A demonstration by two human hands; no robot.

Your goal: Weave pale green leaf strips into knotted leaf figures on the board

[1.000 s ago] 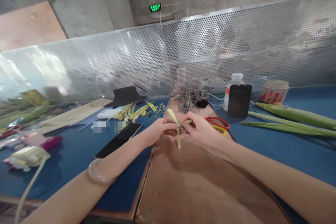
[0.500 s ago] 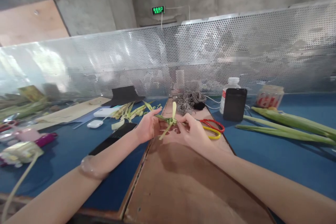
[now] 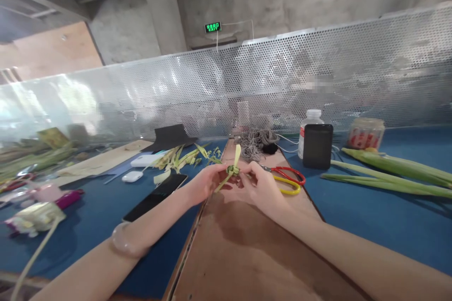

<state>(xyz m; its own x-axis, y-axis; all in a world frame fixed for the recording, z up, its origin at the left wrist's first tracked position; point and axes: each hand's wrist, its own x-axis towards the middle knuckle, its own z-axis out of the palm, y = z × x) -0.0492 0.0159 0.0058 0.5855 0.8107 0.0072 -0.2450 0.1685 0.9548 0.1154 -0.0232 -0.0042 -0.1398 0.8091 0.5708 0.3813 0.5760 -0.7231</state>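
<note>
A small knotted piece of green leaf strips (image 3: 233, 169) is held between both hands above the brown wooden board (image 3: 240, 244). One pale strip sticks up from it and another hangs down to the left. My left hand (image 3: 208, 182) has its fingers closed on the left side of the piece. From the right, my right hand (image 3: 259, 186) pinches it between thumb and fingers. Scissors with red and yellow handles (image 3: 290, 190) lie just beyond my right hand. Behind the piece is a heap of grey cord (image 3: 256, 141).
To the left lie a black phone (image 3: 157, 197), a white earphone case (image 3: 132, 177), leaf scraps (image 3: 180, 157) and a glue gun (image 3: 35, 216). On the right are a bottle (image 3: 313, 115), a black device (image 3: 318, 146), a jar (image 3: 366, 132) and long green leaves (image 3: 399, 167).
The view has tilted up slightly, so things sit lower in the picture. My left hand has closed in around the leaf piece, and both hands are nearer each other.
</note>
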